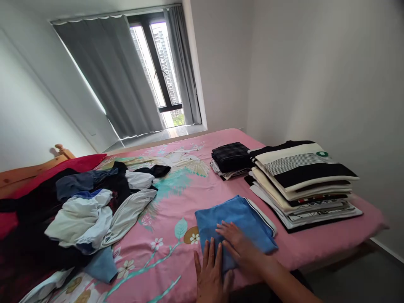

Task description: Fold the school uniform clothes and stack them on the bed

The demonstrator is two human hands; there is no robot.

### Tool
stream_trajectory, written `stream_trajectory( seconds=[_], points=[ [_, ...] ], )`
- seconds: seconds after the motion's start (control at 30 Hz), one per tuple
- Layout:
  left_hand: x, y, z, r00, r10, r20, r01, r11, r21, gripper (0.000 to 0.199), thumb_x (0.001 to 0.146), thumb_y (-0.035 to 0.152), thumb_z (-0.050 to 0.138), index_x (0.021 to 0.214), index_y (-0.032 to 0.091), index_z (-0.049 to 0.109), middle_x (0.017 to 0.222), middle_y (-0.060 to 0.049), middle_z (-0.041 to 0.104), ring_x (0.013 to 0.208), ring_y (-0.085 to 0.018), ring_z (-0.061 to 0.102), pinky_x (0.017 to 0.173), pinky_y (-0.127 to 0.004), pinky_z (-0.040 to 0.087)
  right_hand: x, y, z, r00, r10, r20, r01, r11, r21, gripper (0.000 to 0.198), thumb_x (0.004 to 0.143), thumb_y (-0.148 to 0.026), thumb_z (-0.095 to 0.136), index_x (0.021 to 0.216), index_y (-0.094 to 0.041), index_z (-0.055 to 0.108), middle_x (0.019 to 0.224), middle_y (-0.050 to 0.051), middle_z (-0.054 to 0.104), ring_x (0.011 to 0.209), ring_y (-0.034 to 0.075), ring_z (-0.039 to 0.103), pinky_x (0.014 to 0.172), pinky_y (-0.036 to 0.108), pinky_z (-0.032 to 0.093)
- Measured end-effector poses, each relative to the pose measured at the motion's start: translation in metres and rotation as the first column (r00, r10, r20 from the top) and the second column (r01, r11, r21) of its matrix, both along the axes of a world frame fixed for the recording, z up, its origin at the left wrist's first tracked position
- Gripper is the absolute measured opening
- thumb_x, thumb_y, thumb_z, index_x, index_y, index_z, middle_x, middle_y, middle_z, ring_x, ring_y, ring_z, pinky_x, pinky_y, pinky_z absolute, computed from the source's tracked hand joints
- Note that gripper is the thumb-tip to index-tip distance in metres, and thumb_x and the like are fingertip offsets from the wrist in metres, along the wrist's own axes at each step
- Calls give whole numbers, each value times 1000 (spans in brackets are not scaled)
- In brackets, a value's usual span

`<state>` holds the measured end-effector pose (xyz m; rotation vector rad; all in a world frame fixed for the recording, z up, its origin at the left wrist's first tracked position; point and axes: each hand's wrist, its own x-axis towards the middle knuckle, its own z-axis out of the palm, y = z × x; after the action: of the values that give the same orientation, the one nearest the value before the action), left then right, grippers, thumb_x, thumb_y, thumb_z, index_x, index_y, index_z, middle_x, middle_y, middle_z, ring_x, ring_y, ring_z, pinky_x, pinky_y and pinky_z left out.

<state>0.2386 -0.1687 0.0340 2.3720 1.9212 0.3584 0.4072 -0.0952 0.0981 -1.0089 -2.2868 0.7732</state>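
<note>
A folded blue garment [240, 223] with a white striped edge lies on the pink floral bedsheet [176, 189] near the bed's front edge. My left hand [210, 273] lies flat with fingers spread on the garment's near left corner. My right hand [235, 240] presses flat on its middle, crossing just right of the left. Neither hand grips anything.
A tall stack of folded shirts [303, 181] stands at the right, with a smaller dark checked folded stack [232, 159] behind it. A heap of unfolded clothes [85, 206] covers the bed's left side. A wall runs along the right; a curtained window [158, 71] is beyond.
</note>
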Motion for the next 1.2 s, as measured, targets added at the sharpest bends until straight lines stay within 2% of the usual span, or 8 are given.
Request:
stream_trajectory(
  seconds=[0.1,0.23,0.43,0.6,0.7,0.87,1.07,1.2],
  points=[
    [-6,-9,-14,999,12,39,-8,996,-91,66,83,34,45,142,33,15,150,-1,17,138,-30,19,107,-65,13,-25,18,-8,966,156,207,-160,987,1,49,94,-42,28,139,-24,37,147,4,32,138,22,21,114,49,13],
    [-5,-12,-11,992,27,120,-16,996,-86,65,84,34,44,141,36,14,150,1,13,139,-28,18,108,-65,13,-47,46,-16,899,225,376,-226,973,-42,57,92,-49,29,144,-25,24,151,4,20,140,23,11,113,51,3],
    [-5,-14,-7,986,46,160,-34,996,-78,64,80,34,50,140,36,26,149,0,20,137,-32,23,108,-65,12,-69,80,-20,847,222,484,-202,975,-92,65,88,-58,30,145,-29,18,153,5,11,140,25,4,109,55,-7],
    [-2,-16,-9,976,111,187,-106,994,-39,64,77,35,53,137,37,32,149,0,24,136,-32,26,109,-63,11,-89,91,-26,839,108,533,-76,994,-81,75,82,-70,28,145,-31,16,154,9,6,140,28,-2,104,60,-12],
    [-3,-18,-10,978,52,203,-48,999,-25,68,76,33,56,139,36,29,149,-1,22,135,-33,27,109,-64,14,-100,96,-25,828,59,557,-6,995,-96,76,82,-71,27,145,-29,18,154,8,5,140,28,-1,105,59,-12],
    [-3,-24,-27,978,91,189,-120,982,144,61,76,44,57,134,38,39,144,-3,35,132,-32,33,109,-63,13,-103,86,-15,849,25,528,7,998,-59,66,90,-58,14,145,-22,18,153,8,11,141,24,4,108,56,-7],
    [4,-37,-48,986,58,157,-113,922,370,43,83,38,53,125,41,49,130,4,54,124,-24,47,112,-54,-6,-87,50,-27,881,204,426,-226,974,2,59,91,-55,21,144,-27,24,152,3,18,140,24,8,110,54,-7],
    [-3,-47,-44,972,84,218,-147,945,292,39,82,29,54,118,43,55,129,4,55,122,-24,49,110,-51,24,-89,59,-27,880,110,462,-109,994,-28,58,92,-49,23,144,-24,24,152,5,17,140,25,8,109,56,-3]
  ],
)
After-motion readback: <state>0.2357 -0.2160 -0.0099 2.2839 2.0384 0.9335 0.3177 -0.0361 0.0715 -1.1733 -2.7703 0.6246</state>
